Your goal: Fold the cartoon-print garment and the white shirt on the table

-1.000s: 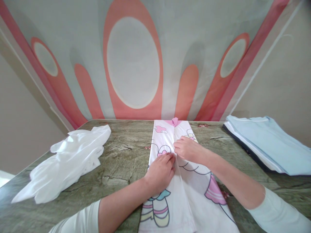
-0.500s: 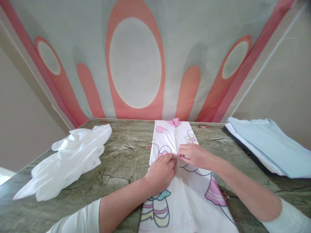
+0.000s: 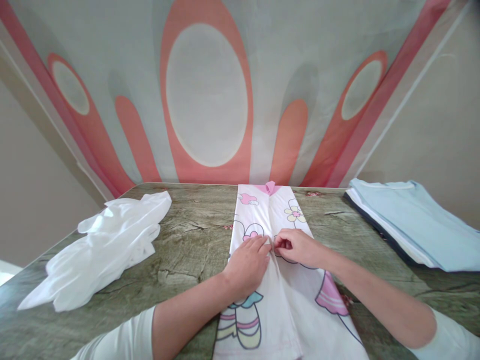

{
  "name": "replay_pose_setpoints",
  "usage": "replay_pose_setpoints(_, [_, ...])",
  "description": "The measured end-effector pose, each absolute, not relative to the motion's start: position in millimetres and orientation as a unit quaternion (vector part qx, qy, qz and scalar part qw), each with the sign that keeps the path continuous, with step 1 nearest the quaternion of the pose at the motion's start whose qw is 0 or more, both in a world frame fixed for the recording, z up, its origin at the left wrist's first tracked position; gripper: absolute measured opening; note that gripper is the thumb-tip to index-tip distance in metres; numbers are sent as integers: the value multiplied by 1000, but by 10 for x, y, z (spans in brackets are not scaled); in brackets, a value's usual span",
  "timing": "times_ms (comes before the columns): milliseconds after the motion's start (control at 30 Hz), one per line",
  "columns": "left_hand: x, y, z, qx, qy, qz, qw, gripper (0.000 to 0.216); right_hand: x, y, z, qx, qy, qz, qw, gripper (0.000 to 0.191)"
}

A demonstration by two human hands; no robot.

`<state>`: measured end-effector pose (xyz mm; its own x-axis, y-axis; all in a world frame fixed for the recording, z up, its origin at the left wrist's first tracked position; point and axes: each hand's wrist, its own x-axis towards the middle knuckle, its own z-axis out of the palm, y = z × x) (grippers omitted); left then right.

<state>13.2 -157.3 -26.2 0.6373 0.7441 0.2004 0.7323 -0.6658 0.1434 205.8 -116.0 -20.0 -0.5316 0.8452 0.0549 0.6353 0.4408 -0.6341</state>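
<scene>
A white garment with cartoon prints and a pink collar (image 3: 277,300) lies in a long narrow shape down the middle of the table, its side edges meeting along a centre line. My left hand (image 3: 249,260) rests on its left half, palm down, fingers stretched toward that line. Just across the line, my right hand (image 3: 294,246) has its fingers curled, thumb and forefinger pinching the fabric. The fingertips of both hands are close together but apart. The cloth under my palms is hidden.
A crumpled white cloth (image 3: 108,247) lies at the left on the wood-patterned table (image 3: 187,250). At the right sits a stack of folded clothes (image 3: 416,220), light blue on top, white and dark below. A pink-and-grey patterned backdrop (image 3: 210,172) rises behind the table's far edge.
My right hand has shifted slightly down toward me along the centre line, and its fingers have curled more. My left hand stays nearly in place on the garment.
</scene>
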Motion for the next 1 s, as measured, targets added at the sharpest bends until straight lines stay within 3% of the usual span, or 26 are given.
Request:
replay_pose_setpoints(400, [127, -1568, -265, 903, 410, 125, 41, 26, 1991, -1255, -238, -494, -811, 242, 197, 12])
replay_pose_setpoints(1000, [124, -1564, -258, 902, 412, 122, 40, 26, 1993, -1225, -340, -501, -769, 341, 203, 19])
